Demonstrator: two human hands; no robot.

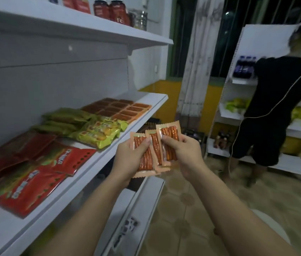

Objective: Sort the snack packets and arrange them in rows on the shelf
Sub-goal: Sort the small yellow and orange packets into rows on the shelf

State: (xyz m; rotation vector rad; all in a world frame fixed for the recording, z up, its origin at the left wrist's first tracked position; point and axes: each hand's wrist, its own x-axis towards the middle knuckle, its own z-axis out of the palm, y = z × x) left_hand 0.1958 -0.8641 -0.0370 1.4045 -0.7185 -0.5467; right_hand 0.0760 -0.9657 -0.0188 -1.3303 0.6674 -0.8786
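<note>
Left hand [130, 159]: thumb clamps fanned orange plastic snack packets [146, 161].
Right hand [186, 156]: fingers pinch rightmost packet [170, 145].
Hidden: left fingers, behind packets.

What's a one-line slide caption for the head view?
The left hand and right hand fan three orange snack packets beside a white shelf stocked with red packets and green packets.

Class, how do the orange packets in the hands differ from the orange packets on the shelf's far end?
The held packets overlap in a fan; the shelved packets lie flat in rows. The left hand and right hand grip the held packets; the shelved packets rest untouched. Both are orange.
</note>
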